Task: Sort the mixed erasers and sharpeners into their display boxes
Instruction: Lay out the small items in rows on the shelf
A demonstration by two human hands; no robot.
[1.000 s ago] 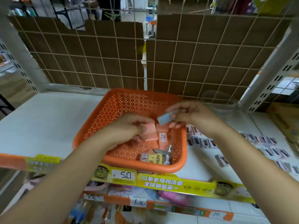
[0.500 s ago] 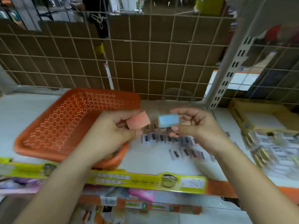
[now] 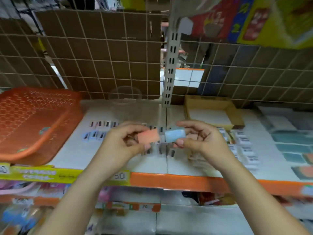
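Evidently the sorting is well underway but not finished: rows of small wrapped pieces (image 3: 101, 134) already lie on the white shelf (image 3: 152, 163) to the right of the orange basket (image 3: 33, 126), and more sit further right beside a cardboard box (image 3: 213, 109), which looks shallow and mostly unfilled. The left hand (image 3: 122, 143) pinches a pink eraser (image 3: 148, 136), a smooth matte block with squared corners; the right hand (image 3: 198, 141) pinches a pale blue eraser (image 3: 175, 135), rounder at its edges. Both are held above the shelf, right of the basket, almost touching. The basket is perforated plastic; blur hides whether anything remains inside, possibly a piece or two.
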